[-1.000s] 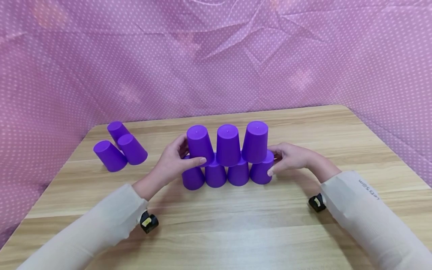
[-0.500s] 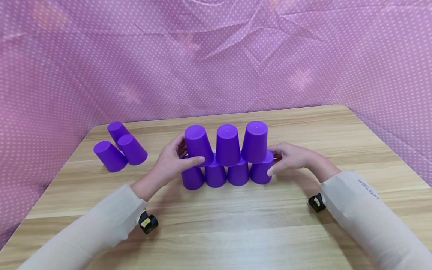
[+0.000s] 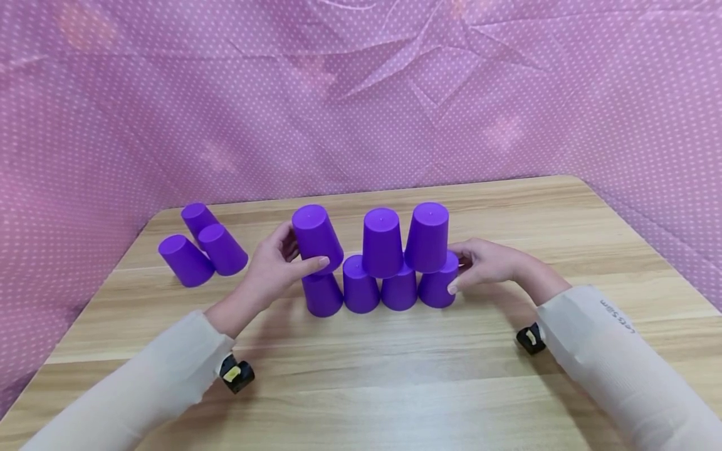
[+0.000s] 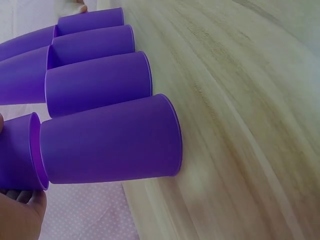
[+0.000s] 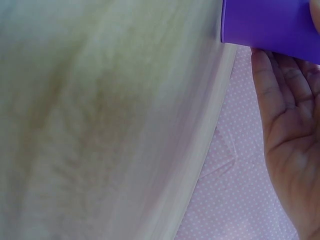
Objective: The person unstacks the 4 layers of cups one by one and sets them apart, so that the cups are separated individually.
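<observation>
The left hand (image 3: pixel 273 266) grips the upper-left cup (image 3: pixel 317 235); the right hand (image 3: pixel 489 262) clasps the lower-right cup (image 3: pixel 437 288), which stands upside down on the desk (image 3: pixel 383 376).

Bright in the head view, with pale glare low-centre on the bench (image 3: pixel 417 394) and soft shadows lower left and right; dimmer in both wrist views, blurred at left in the right.
</observation>
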The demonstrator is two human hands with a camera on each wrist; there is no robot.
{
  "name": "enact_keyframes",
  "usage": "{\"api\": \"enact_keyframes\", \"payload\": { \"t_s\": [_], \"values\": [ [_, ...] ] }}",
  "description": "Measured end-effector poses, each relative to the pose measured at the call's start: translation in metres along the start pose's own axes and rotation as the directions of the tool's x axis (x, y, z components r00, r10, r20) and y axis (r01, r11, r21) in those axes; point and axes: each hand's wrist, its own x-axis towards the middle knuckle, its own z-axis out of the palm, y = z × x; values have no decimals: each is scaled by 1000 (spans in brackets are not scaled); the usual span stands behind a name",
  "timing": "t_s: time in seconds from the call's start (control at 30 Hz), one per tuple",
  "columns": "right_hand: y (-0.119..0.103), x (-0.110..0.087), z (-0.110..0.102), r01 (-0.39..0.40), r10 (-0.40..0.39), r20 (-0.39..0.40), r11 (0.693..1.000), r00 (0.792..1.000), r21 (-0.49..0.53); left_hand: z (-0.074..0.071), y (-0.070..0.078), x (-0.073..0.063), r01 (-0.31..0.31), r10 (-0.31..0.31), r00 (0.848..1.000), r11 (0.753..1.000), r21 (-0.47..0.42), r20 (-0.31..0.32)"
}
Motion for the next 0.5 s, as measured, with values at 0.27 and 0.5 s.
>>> {"api": "enact_keyframes", "payload": {
  "t_s": [0.27,0.5],
  "values": [
    [-1,0,0,-28,28,-7,1000,1000,-2,-11,0,-5,39,-38,998,999,29,-56],
    [-2,0,0,-39,39,-8,999,999,-11,-23,0,-11,14,-10,997,998,56,-80]
  ]
}}
